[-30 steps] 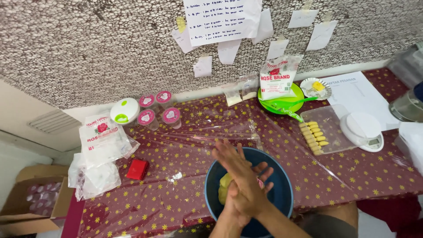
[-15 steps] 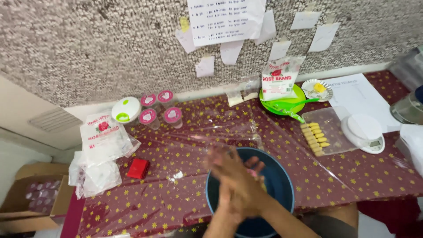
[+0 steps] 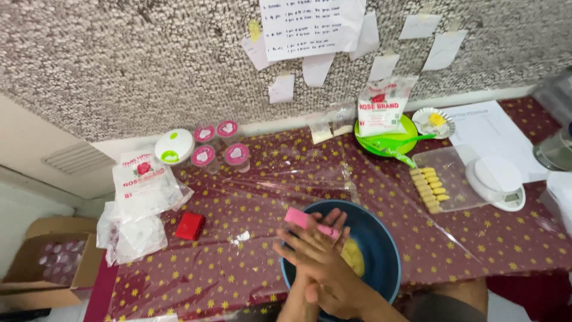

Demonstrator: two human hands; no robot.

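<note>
Both hands, the left hand [image 3: 310, 247] and right hand [image 3: 333, 280], press flat together around a pink scraper [image 3: 310, 222] above the blue bowl [image 3: 381, 250], so yellow dough [image 3: 354, 256] may drop outside if they slip.

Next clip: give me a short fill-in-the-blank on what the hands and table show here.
1. The hands are pressed together over a dark ___ bowl.
2. The pale dough lying in the bowl is ___ in colour.
3. Between the fingers sits a flat ___ scraper.

Missing words: blue; yellow; pink
</note>
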